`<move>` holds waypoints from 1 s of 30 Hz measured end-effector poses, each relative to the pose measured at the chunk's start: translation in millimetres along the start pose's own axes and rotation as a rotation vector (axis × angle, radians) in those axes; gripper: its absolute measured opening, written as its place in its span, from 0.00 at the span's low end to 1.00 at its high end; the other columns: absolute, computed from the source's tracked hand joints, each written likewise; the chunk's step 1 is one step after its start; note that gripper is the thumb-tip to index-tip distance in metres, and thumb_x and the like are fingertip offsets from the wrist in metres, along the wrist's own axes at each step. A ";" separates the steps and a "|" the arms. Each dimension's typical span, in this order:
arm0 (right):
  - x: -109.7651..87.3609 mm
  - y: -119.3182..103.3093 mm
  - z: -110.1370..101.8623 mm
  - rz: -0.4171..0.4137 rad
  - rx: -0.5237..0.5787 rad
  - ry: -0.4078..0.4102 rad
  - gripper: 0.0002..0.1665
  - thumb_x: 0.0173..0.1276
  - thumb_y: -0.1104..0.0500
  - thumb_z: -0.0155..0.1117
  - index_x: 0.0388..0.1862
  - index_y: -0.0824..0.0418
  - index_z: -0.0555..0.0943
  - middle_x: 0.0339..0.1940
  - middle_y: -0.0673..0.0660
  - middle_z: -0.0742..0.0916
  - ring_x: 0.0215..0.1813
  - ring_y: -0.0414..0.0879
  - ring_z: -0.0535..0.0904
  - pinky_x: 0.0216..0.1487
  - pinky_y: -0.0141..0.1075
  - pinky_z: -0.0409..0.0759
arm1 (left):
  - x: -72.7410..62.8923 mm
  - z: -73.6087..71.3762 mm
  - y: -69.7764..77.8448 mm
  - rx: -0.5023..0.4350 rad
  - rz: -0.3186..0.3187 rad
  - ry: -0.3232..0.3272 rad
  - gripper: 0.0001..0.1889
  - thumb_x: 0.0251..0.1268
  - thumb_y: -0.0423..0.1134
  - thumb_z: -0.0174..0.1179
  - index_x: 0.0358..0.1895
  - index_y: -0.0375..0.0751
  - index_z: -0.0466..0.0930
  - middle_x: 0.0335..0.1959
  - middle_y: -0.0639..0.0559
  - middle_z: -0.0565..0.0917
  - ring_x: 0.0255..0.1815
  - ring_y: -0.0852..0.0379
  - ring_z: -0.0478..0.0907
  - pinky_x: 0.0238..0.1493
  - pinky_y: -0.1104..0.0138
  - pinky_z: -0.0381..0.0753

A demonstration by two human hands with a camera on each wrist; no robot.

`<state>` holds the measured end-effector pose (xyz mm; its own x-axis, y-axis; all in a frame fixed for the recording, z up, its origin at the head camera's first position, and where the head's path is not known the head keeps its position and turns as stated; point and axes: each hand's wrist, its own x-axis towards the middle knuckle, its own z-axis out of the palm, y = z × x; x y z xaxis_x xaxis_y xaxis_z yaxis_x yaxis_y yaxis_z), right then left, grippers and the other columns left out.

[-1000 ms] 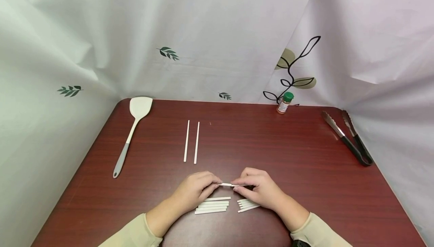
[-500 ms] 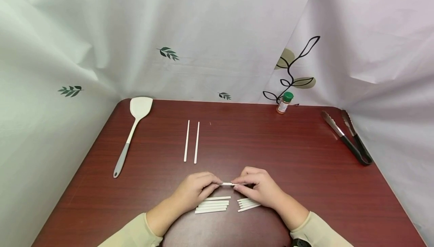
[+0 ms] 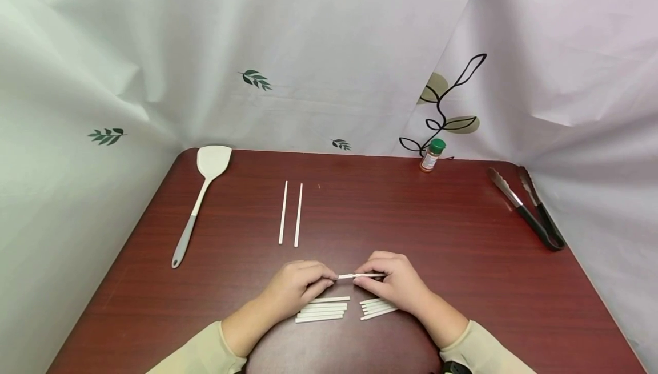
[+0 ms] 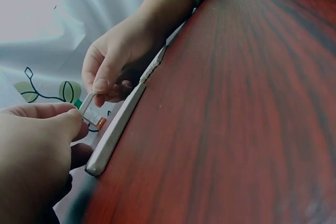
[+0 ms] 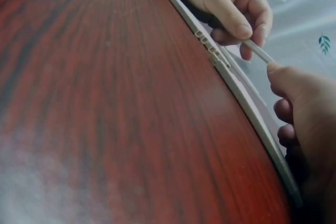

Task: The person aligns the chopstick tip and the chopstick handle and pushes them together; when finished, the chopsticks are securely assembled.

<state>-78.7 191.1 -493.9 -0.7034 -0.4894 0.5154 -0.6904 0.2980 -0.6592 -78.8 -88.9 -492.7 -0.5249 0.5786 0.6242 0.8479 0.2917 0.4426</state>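
Observation:
Between my hands runs a thin white stick (image 3: 346, 276), pinched by the thumb and fingers of my left hand (image 3: 298, 285) at its left part. My right hand (image 3: 396, 280) pinches it farther right, and a length of it shows inside that hand's grip. In the left wrist view, the short span of stick (image 4: 86, 103) is above the table between both sets of fingertips. Just below my left hand lie several white sticks (image 3: 321, 313) side by side. Another group of white sticks (image 3: 375, 309) lies below my right hand, partly hidden by it.
Two long white sticks (image 3: 283, 214) lie parallel beyond my left hand on the dark red table (image 3: 411, 208). At the left is a white spatula (image 3: 213, 161) with a grey handle. A green-capped spice jar (image 3: 430, 157) stands at the back; metal tongs (image 3: 529, 211) lie at the right.
My right hand has shifted slightly up, its fingers a little different on the stick, and more of the stick shows inside its grip. My left hand stays nearly still.

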 end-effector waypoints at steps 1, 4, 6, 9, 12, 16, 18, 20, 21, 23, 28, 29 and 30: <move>-0.1 0.2 0.2 -0.002 -0.007 0.001 0.10 0.62 0.62 0.83 0.38 0.48 0.92 0.33 0.38 0.87 0.32 0.31 0.79 0.31 0.22 0.75 | 0.1 -0.4 0.0 0.009 0.004 -0.002 0.06 0.71 0.34 0.70 0.45 0.49 0.89 0.41 0.61 0.90 0.42 0.67 0.87 0.46 0.68 0.84; 0.0 0.6 0.4 -0.017 -0.030 -0.003 0.10 0.61 0.61 0.84 0.39 0.48 0.93 0.32 0.37 0.86 0.31 0.30 0.77 0.30 0.21 0.73 | 0.2 -1.5 0.2 0.032 0.016 -0.006 0.04 0.73 0.36 0.69 0.46 0.49 0.90 0.41 0.61 0.90 0.42 0.67 0.87 0.46 0.66 0.84; 0.0 0.9 0.6 -0.031 -0.035 -0.006 0.10 0.61 0.62 0.84 0.39 0.48 0.93 0.32 0.38 0.85 0.30 0.29 0.77 0.30 0.21 0.73 | 0.3 -1.8 0.2 0.040 0.023 -0.009 0.04 0.73 0.36 0.69 0.46 0.49 0.90 0.41 0.61 0.90 0.42 0.66 0.87 0.46 0.66 0.84; 0.1 1.4 0.7 -0.042 -0.038 -0.007 0.10 0.61 0.61 0.84 0.39 0.48 0.93 0.32 0.38 0.85 0.31 0.28 0.76 0.30 0.20 0.72 | 0.8 -2.0 0.2 0.043 0.026 -0.011 0.06 0.70 0.34 0.71 0.46 0.48 0.90 0.41 0.61 0.90 0.42 0.66 0.87 0.45 0.66 0.84; -0.1 1.7 0.8 -0.044 -0.036 -0.009 0.10 0.61 0.61 0.84 0.39 0.48 0.93 0.32 0.37 0.85 0.31 0.28 0.76 0.29 0.20 0.72 | 1.3 -2.1 0.3 0.042 0.030 -0.013 0.08 0.68 0.33 0.72 0.46 0.48 0.90 0.41 0.61 0.90 0.42 0.66 0.87 0.45 0.66 0.84; -0.3 1.6 1.0 -0.047 -0.033 -0.014 0.10 0.61 0.61 0.84 0.40 0.48 0.93 0.33 0.38 0.85 0.31 0.28 0.76 0.30 0.20 0.73 | 1.2 -2.1 0.5 0.038 0.036 -0.012 0.05 0.70 0.35 0.71 0.45 0.48 0.90 0.41 0.61 0.90 0.42 0.66 0.88 0.46 0.66 0.84; -0.2 1.6 1.2 -0.048 -0.032 -0.016 0.10 0.61 0.61 0.84 0.39 0.49 0.93 0.33 0.38 0.86 0.31 0.28 0.76 0.30 0.21 0.73 | 1.0 -2.0 0.5 0.036 0.038 -0.011 0.04 0.71 0.35 0.71 0.45 0.48 0.90 0.41 0.61 0.90 0.42 0.65 0.88 0.46 0.66 0.84; 0.0 1.5 1.5 -0.048 -0.029 -0.018 0.09 0.61 0.61 0.84 0.39 0.49 0.94 0.33 0.38 0.86 0.31 0.28 0.77 0.31 0.21 0.73 | 0.8 -1.9 0.4 0.035 0.038 -0.012 0.04 0.71 0.36 0.71 0.45 0.47 0.90 0.41 0.61 0.90 0.42 0.65 0.88 0.47 0.67 0.85; 0.1 1.5 1.6 -0.047 -0.028 -0.019 0.09 0.61 0.61 0.84 0.39 0.50 0.94 0.33 0.38 0.86 0.31 0.28 0.77 0.31 0.21 0.73 | 0.6 -1.8 0.4 0.035 0.038 -0.012 0.04 0.71 0.35 0.71 0.44 0.47 0.90 0.41 0.61 0.90 0.42 0.65 0.88 0.47 0.67 0.85; 0.2 1.5 1.9 -0.050 -0.026 -0.020 0.08 0.61 0.61 0.84 0.38 0.50 0.94 0.32 0.38 0.86 0.32 0.28 0.77 0.31 0.21 0.74 | 0.6 -2.0 0.6 0.038 0.037 -0.011 0.05 0.68 0.34 0.73 0.44 0.47 0.90 0.41 0.61 0.91 0.42 0.65 0.88 0.47 0.66 0.85; 0.0 1.8 1.6 -0.050 -0.021 -0.021 0.06 0.62 0.60 0.84 0.38 0.52 0.94 0.32 0.37 0.86 0.32 0.28 0.77 0.32 0.21 0.74 | 1.8 -0.8 1.8 0.045 0.031 -0.007 0.06 0.67 0.34 0.73 0.44 0.48 0.90 0.40 0.61 0.91 0.42 0.65 0.88 0.46 0.66 0.85; 0.0 1.9 1.4 -0.050 -0.021 -0.021 0.06 0.62 0.60 0.84 0.37 0.52 0.94 0.32 0.37 0.86 0.32 0.28 0.77 0.31 0.21 0.74 | 2.0 -0.3 2.0 0.046 0.028 -0.007 0.06 0.68 0.35 0.73 0.44 0.48 0.90 0.40 0.61 0.91 0.41 0.64 0.88 0.46 0.66 0.85; -0.1 1.9 1.2 -0.050 -0.020 -0.020 0.06 0.62 0.59 0.84 0.37 0.52 0.94 0.32 0.37 0.86 0.32 0.28 0.77 0.31 0.21 0.74 | 2.3 0.2 2.2 0.047 0.025 -0.006 0.05 0.69 0.35 0.72 0.44 0.48 0.90 0.40 0.61 0.91 0.41 0.64 0.88 0.46 0.66 0.85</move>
<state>-79.8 190.7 -495.8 -0.6649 -0.5202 0.5360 -0.7276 0.2891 -0.6221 -78.1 -86.8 -490.5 -0.5029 0.5910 0.6308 0.8636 0.3123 0.3959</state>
